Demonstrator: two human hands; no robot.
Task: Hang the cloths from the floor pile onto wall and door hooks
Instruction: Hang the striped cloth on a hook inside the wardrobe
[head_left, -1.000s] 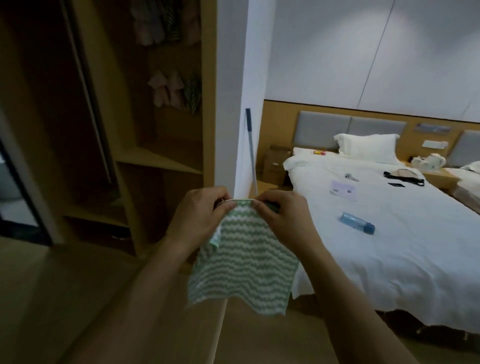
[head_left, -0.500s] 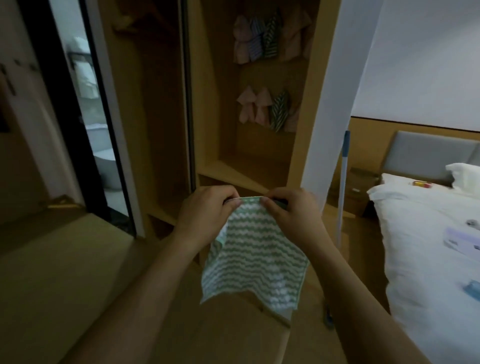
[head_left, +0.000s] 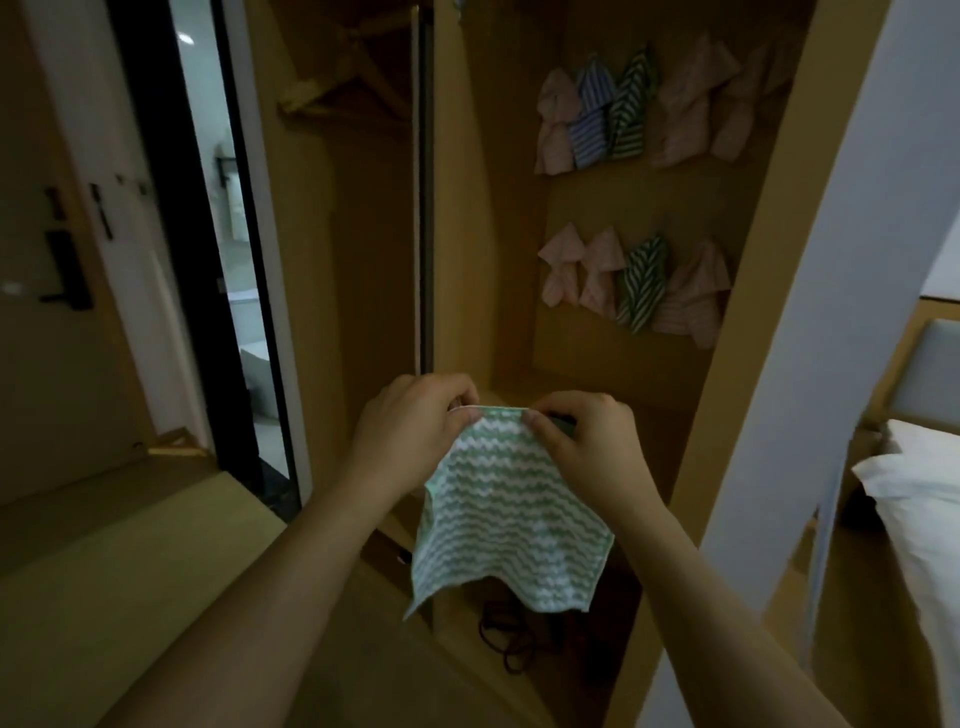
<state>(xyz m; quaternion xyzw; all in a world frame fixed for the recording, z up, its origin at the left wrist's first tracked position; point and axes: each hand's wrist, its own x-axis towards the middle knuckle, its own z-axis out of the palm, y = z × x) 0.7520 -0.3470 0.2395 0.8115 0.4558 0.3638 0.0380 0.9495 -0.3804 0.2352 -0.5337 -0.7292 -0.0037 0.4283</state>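
Green-and-white wavy cloth (head_left: 506, 512) is being held at the centre of the view, hanging free below its top hem. That hem is being pinched at 11 o'clock by the left hand (head_left: 410, 431) and at 1 o'clock by the right hand (head_left: 582, 447), each grip pressed together on the fabric, seemingly so a loop or edge is being offered to a hook. Other hung cloths (head_left: 631, 280) are being displayed at 1 o'clock inside the open wardrobe (head_left: 483, 234), probably the destination. A doorway (head_left: 234, 260) is showing at 10 o'clock.
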